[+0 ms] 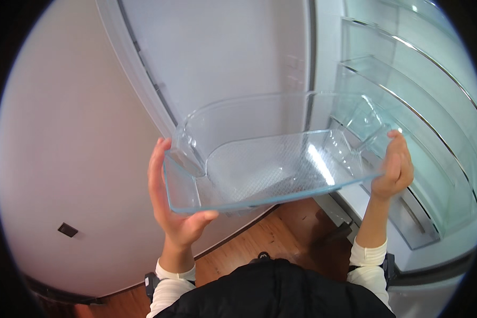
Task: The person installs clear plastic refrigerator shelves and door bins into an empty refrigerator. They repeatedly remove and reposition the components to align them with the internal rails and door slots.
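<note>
Clear bin [273, 172]: long axis left-right, open side facing viewer.

The place looks like a home, probably its kitchen or a spot close by, though the view is too narrow to settle which room. A white refrigerator stands open on the right, its clear shelves [408, 100] edged with shiny trim, and the clear bin [270, 172] is of a kind that fits one. Warm wood flooring [233, 248] and a plain pale wall [74, 132] look domestic too.
</note>
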Available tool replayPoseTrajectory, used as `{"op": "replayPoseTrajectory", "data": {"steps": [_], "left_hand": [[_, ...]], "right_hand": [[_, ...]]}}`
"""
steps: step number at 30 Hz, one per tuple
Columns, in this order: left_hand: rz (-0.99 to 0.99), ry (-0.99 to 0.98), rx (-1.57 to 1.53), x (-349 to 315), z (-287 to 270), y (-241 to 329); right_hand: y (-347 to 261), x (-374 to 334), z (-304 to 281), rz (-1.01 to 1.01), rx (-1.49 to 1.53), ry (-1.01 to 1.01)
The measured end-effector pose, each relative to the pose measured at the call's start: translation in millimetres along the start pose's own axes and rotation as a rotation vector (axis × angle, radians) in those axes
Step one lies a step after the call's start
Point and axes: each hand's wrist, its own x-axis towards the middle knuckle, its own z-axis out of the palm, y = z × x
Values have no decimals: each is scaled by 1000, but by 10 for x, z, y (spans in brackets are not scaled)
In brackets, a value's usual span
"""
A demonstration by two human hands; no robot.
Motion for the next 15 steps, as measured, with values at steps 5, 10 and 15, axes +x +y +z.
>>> {"op": "replayPoseTrajectory", "data": {"steps": [5,10,15], "left_hand": [[117,11,264,381,-48,-445],[141,29,413,571,14,-609],[146,-7,554,588,115,-608]], "right_hand": [[410,185,663,3,141,4],[778,278,964,15,237,11],[1044,314,1152,56,343,-9]]}}
